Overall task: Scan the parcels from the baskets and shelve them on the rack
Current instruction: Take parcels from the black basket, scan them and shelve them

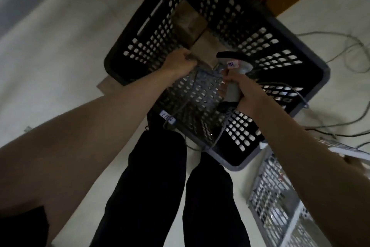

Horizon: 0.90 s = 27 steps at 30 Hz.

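On the pale tiled floor point(60, 50), the left hand point(178, 60) pinches a stiff, probably light brown cardboard parcel's point(206, 46) edge inside the black perforated plastic basket point(270, 32) while the right hand point(246, 92) clasps a grey handheld scanner point(233, 78)

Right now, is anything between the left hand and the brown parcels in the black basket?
Nothing visible. The left hand is already inside the black perforated plastic basket, at the edge of the nearer brown cardboard parcel. The right hand holds the grey handheld scanner beside it.
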Tool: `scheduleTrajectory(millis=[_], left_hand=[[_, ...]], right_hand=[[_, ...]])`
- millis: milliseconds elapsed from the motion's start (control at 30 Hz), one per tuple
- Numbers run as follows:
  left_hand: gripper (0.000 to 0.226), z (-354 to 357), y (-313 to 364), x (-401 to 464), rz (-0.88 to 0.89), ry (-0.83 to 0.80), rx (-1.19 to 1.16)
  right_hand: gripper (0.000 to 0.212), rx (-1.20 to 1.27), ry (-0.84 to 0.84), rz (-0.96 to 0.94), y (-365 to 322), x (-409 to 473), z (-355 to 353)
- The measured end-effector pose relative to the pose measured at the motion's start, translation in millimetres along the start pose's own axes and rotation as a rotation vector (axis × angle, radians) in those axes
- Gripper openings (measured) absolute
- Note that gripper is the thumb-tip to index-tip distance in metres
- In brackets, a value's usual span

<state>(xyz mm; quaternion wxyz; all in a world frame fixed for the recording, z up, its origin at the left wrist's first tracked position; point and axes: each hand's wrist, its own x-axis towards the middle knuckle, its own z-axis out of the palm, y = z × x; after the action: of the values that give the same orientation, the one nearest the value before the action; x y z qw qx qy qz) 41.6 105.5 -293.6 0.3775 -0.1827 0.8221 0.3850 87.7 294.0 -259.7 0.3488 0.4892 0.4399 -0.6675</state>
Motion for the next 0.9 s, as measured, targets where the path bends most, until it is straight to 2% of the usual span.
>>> scheduleTrajectory(millis=[100, 233, 300, 500, 633, 733, 900], left_hand=[[0.042, 8.3, -8.8, 38.8, 0.009, 0.011, -0.006], [0.064, 19.6, -14.4, 74.7, -0.037, -0.02, -0.061], [0.067, 27.8, -17.1, 88.5, -0.055, -0.024, -0.089], [0.077, 46.3, -22.1, 102.7, -0.116, -0.055, -0.159], [0.064, 52.5, -17.0, 75.4, -0.084, -0.012, -0.255], [0.06, 43.6, -3.9, 42.8, -0.083, 0.027, -0.354], [0.04, 11.2, 33.0, -39.6, -0.083, 0.133, -0.49]], right_hand=[[0.007, -0.024, 0.024, -0.025, 0.7, 31.1, 1.5], [0.006, -0.02, 0.065, -0.047, -2.8, 64.5, 7.0], [0.006, -0.002, 0.091, -0.064, -4.9, 79.4, 9.3], [0.029, 0.019, 0.114, -0.102, -4.7, 101.3, 13.0], [0.017, 0.042, 0.067, -0.144, -8.7, 76.9, 3.8], [0.017, 0.03, 0.037, -0.165, -12.5, 38.0, -4.3], [0.017, -0.015, -0.017, -0.222, -15.4, -57.6, -0.1]])
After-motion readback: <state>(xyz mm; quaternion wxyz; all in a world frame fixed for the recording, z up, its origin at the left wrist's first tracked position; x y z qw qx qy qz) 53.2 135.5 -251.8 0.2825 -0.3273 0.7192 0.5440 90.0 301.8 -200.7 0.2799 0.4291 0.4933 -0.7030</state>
